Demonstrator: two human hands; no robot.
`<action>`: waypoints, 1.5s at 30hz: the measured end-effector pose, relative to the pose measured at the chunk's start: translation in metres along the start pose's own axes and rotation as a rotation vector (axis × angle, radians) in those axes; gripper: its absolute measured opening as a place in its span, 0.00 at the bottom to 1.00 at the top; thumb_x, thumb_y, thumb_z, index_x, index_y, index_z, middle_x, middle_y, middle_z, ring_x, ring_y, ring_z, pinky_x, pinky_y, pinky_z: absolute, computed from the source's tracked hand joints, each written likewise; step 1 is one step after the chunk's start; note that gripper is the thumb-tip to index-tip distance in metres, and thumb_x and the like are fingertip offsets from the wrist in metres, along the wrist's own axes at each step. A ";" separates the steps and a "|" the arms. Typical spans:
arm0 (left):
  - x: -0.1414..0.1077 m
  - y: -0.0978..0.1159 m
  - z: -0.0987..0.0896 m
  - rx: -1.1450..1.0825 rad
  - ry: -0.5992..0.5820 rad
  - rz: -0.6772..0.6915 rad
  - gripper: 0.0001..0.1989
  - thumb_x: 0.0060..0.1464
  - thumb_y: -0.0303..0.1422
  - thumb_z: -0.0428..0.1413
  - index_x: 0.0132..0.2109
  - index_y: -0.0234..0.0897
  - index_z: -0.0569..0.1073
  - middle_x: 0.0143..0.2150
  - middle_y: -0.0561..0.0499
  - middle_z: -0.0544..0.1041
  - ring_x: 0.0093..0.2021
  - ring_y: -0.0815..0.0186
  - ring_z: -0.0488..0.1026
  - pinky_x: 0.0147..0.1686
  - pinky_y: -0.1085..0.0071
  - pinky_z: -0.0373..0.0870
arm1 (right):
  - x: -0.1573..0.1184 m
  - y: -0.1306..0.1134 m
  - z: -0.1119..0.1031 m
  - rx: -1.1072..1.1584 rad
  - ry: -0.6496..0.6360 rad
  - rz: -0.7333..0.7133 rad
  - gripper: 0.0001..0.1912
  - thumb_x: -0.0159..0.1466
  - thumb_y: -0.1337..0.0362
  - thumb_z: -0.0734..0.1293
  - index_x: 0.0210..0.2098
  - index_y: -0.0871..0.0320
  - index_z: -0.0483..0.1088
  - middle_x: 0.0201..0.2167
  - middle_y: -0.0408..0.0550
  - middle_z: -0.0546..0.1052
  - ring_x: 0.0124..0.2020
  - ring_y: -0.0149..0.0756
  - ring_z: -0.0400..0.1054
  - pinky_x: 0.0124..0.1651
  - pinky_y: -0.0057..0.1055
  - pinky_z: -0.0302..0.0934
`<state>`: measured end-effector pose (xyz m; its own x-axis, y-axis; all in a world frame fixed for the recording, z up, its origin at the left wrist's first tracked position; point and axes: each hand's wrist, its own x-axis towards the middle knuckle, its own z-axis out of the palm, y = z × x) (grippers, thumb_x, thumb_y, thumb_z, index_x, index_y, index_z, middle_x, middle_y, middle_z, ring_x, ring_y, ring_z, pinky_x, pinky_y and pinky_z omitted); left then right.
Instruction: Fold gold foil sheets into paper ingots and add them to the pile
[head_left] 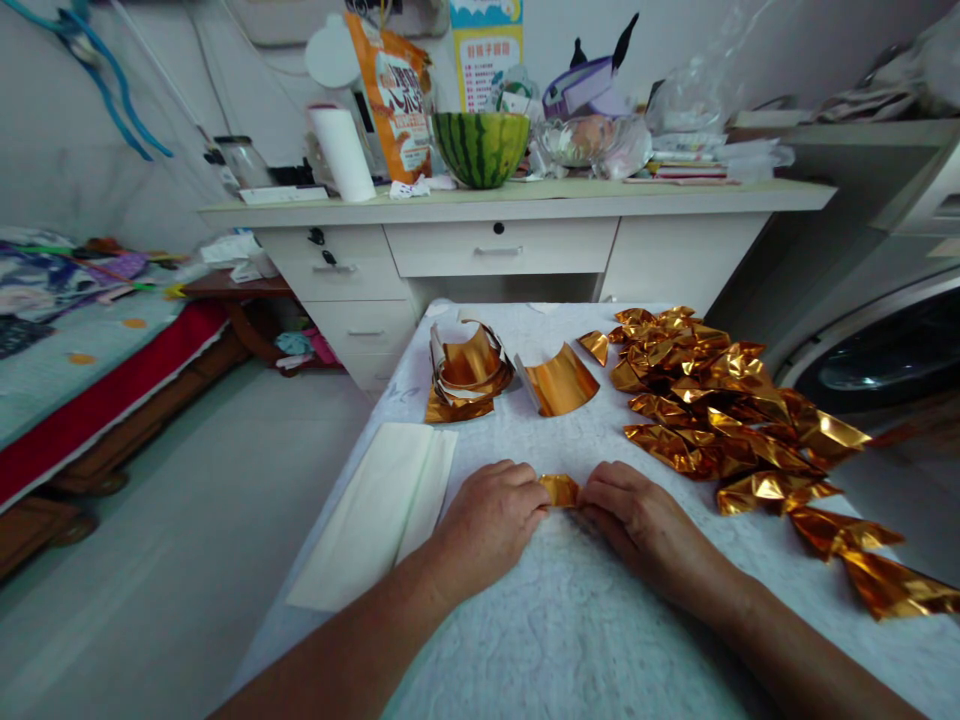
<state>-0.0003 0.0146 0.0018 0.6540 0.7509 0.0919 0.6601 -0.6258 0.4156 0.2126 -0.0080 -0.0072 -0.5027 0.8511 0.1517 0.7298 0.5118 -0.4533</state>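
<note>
A small piece of gold foil paper (559,490) is stretched between my hands, just above the cloth-covered table (517,620). My left hand (495,515) pinches its left end and my right hand (630,515) pinches its right end; the fingertips partly hide both ends. Beyond the hands lies a curved gold foil sheet (562,380), with a stack of curled foil sheets (469,365) to its left. A heap of folded gold foil pieces (705,380) spreads along the right side. Left of my left hand lies a folded pale paper (375,510).
Behind the table stands a white desk (502,245) holding a cut watermelon (481,148), an orange pouch (396,105) and a white paper roll (341,152). A washing machine (892,330) is at the right, a bed (97,370) at the left.
</note>
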 end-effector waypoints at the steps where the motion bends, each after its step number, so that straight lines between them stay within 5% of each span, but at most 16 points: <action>1: 0.000 0.000 0.000 0.003 -0.008 0.001 0.06 0.60 0.28 0.55 0.34 0.36 0.74 0.34 0.51 0.73 0.38 0.64 0.69 0.38 0.69 0.65 | 0.000 0.000 0.000 0.008 -0.002 0.006 0.11 0.68 0.70 0.60 0.32 0.59 0.71 0.30 0.48 0.71 0.34 0.37 0.65 0.36 0.32 0.59; 11: 0.000 -0.001 0.001 -0.009 -0.064 0.059 0.07 0.61 0.26 0.51 0.39 0.36 0.73 0.36 0.51 0.73 0.38 0.63 0.69 0.40 0.67 0.64 | 0.001 0.000 -0.004 0.058 -0.016 0.045 0.10 0.67 0.70 0.61 0.35 0.57 0.73 0.31 0.48 0.72 0.35 0.38 0.65 0.38 0.33 0.60; 21: -0.001 -0.002 0.001 -0.229 0.026 -0.121 0.05 0.54 0.24 0.57 0.38 0.37 0.72 0.33 0.54 0.73 0.36 0.66 0.69 0.37 0.71 0.62 | 0.001 -0.001 -0.003 0.129 -0.022 0.106 0.09 0.68 0.68 0.60 0.33 0.57 0.71 0.31 0.46 0.72 0.36 0.37 0.64 0.39 0.34 0.58; 24: 0.000 -0.004 0.001 -0.192 -0.003 -0.069 0.02 0.56 0.27 0.58 0.35 0.37 0.72 0.32 0.54 0.73 0.37 0.65 0.68 0.37 0.70 0.61 | 0.001 -0.002 -0.002 0.132 -0.027 0.120 0.06 0.66 0.70 0.63 0.33 0.57 0.70 0.32 0.46 0.72 0.36 0.38 0.64 0.40 0.35 0.57; 31: 0.000 -0.006 0.003 -0.138 -0.057 0.044 0.09 0.61 0.27 0.54 0.45 0.42 0.76 0.38 0.52 0.74 0.41 0.64 0.70 0.43 0.66 0.62 | 0.003 -0.004 0.001 0.119 -0.030 0.107 0.06 0.63 0.73 0.65 0.32 0.57 0.70 0.31 0.45 0.71 0.36 0.38 0.64 0.40 0.35 0.56; 37: 0.000 -0.005 0.000 -0.094 -0.101 0.057 0.10 0.62 0.28 0.52 0.45 0.45 0.76 0.37 0.53 0.73 0.41 0.63 0.70 0.42 0.66 0.63 | 0.003 -0.002 -0.001 0.150 -0.038 0.098 0.06 0.65 0.71 0.64 0.33 0.56 0.71 0.32 0.45 0.72 0.36 0.37 0.64 0.41 0.35 0.56; 45: 0.001 -0.003 0.000 -0.198 -0.045 -0.062 0.05 0.58 0.27 0.56 0.42 0.39 0.72 0.37 0.54 0.76 0.39 0.65 0.71 0.42 0.68 0.62 | 0.002 -0.002 -0.006 0.160 -0.054 0.107 0.08 0.67 0.69 0.62 0.34 0.56 0.72 0.32 0.46 0.72 0.37 0.37 0.65 0.41 0.34 0.58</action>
<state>-0.0020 0.0171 0.0010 0.6330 0.7739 0.0215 0.6174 -0.5214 0.5891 0.2127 -0.0069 -0.0011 -0.4536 0.8898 0.0495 0.6994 0.3898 -0.5990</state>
